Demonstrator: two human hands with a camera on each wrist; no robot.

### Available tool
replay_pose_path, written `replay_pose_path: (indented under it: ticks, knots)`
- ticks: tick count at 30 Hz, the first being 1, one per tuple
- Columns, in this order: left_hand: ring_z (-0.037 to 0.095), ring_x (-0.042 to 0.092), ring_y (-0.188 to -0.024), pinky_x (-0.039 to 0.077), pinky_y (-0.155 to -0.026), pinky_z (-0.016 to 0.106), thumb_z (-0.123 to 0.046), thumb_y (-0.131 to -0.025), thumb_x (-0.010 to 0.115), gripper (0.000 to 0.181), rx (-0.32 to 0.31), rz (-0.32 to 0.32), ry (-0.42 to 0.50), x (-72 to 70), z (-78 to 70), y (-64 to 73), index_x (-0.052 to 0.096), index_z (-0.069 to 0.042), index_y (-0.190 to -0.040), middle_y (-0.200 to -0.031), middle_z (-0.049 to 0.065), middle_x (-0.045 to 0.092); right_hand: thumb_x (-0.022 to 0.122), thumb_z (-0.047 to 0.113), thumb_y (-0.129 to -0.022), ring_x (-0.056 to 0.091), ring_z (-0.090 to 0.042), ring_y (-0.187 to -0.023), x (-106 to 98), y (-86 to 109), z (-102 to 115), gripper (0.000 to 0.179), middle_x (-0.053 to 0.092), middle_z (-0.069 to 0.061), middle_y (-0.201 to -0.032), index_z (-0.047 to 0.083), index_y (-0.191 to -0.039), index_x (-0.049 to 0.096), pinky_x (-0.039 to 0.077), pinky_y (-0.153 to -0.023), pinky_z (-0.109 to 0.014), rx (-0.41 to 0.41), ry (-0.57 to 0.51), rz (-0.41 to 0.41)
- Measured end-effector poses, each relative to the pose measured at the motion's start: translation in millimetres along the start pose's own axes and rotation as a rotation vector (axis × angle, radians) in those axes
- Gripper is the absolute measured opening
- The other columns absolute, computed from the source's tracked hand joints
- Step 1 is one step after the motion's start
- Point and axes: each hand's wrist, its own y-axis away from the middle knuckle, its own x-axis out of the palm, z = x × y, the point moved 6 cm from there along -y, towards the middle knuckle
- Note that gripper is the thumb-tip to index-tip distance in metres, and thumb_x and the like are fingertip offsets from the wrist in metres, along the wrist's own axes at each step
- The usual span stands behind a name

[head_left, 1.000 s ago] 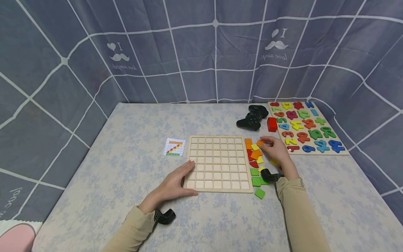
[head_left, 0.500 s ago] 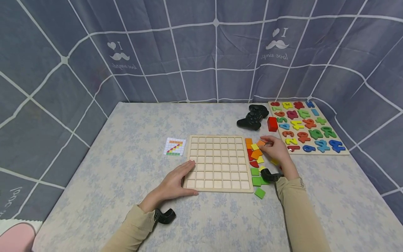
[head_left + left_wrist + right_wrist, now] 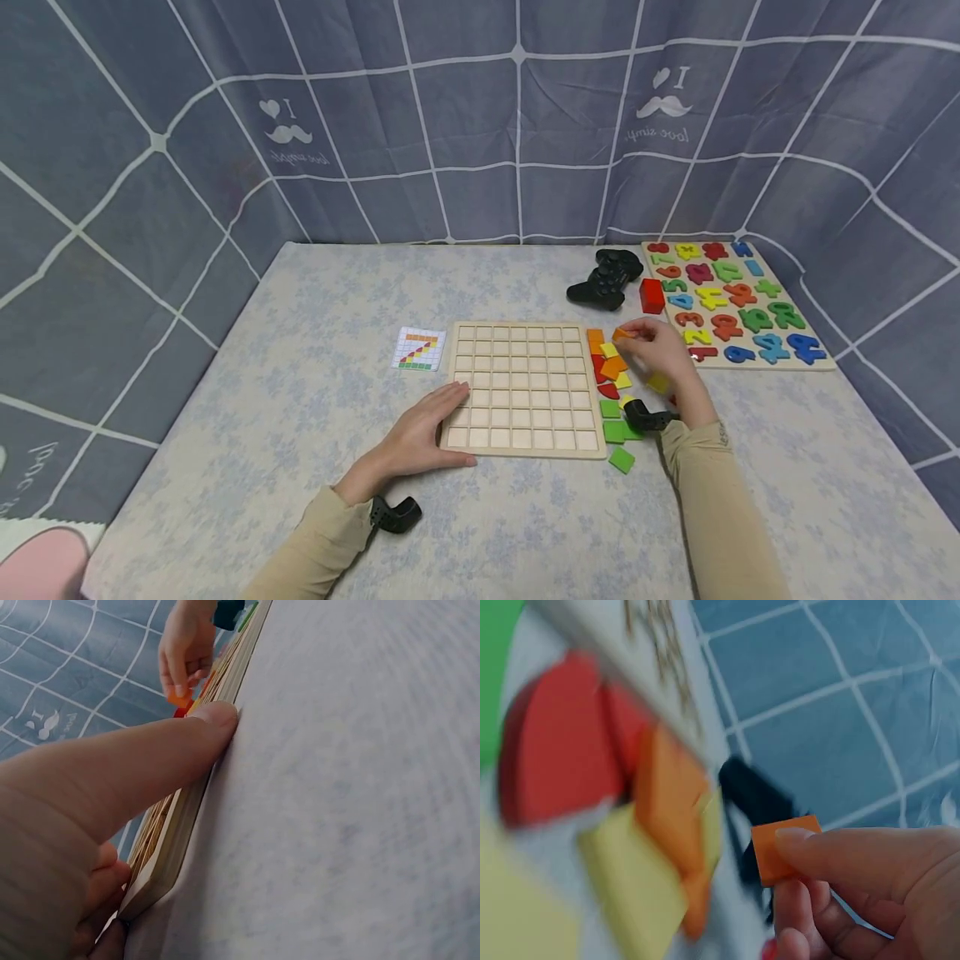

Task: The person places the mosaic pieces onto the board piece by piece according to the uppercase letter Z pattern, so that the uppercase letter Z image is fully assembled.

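The wooden grid board (image 3: 522, 375) lies flat with bare square cells. My left hand (image 3: 415, 435) rests at its front left corner, fingers along the left side; in the left wrist view the straight thumb (image 3: 150, 769) touches the front edge. My right hand (image 3: 662, 357) pinches an orange square tile (image 3: 768, 859) between thumb and fingers, above the loose pieces right of the board. Among these are green tiles (image 3: 613, 431), a red curved piece (image 3: 566, 750), yellow tiles (image 3: 634, 881) and more orange tiles (image 3: 595, 339); the right wrist hides some of them.
A pattern card (image 3: 419, 349) lies left of the board. Behind the pieces are a black game controller (image 3: 606, 281) and a red block (image 3: 652, 296). A number puzzle board (image 3: 813, 357) lies at the back right. A pink rounded object (image 3: 41, 567) shows at the lower left.
My right hand has lifted slightly with the orange tile, which now shows tilted at the fingertips. The left hand and board stay in place.
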Motion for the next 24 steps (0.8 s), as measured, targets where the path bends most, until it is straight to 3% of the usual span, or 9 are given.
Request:
replay_pose_path:
  ticks: [6,13,18,24]
  knots:
    - [0.030,0.026,-0.138,0.027,-0.111,0.043,-0.047,-0.073,0.077,0.099,0.003,-0.003,-0.007,0.0,-2.3,0.0,0.031,0.003,-0.145,-0.149,0.018,0.031,0.063,0.019,-0.092,0.058,-0.028,-0.091,15,1.8,38,0.031,0.063,-0.019,-0.107,-0.002,-0.114,0.062,0.050,-0.074,-0.026,-0.167,0.011,0.052]
    - [0.028,0.025,-0.139,0.026,-0.112,0.042,-0.047,-0.073,0.077,0.099,-0.020,0.012,-0.009,-2.5,-2.3,0.7,0.031,0.002,-0.145,-0.149,0.018,0.030,0.062,0.015,-0.092,0.060,-0.030,-0.091,67,-1.2,87,0.025,0.066,-0.017,-0.104,-0.001,-0.110,0.067,0.051,-0.078,-0.036,-0.300,-0.039,0.183]
    - [0.027,0.024,-0.139,0.026,-0.112,0.041,-0.048,-0.073,0.077,0.099,-0.032,0.026,-0.011,-2.7,-1.4,0.3,0.029,0.001,-0.146,-0.150,0.017,0.029,0.062,0.016,-0.092,0.062,-0.028,-0.086,106,-11.6,108,0.024,0.067,-0.014,-0.101,0.001,-0.110,0.068,0.053,-0.076,-0.037,-0.298,-0.074,0.252]
    - [0.024,0.022,-0.140,0.025,-0.112,0.040,-0.051,-0.073,0.075,0.101,-0.047,0.038,-0.012,-1.6,-0.6,0.6,0.028,-0.001,-0.147,-0.151,0.015,0.027,0.062,0.018,-0.092,0.061,-0.022,-0.088,140,-19.7,120,0.022,0.067,-0.009,-0.101,0.005,-0.107,0.071,0.051,-0.077,-0.034,-0.270,-0.010,0.230]
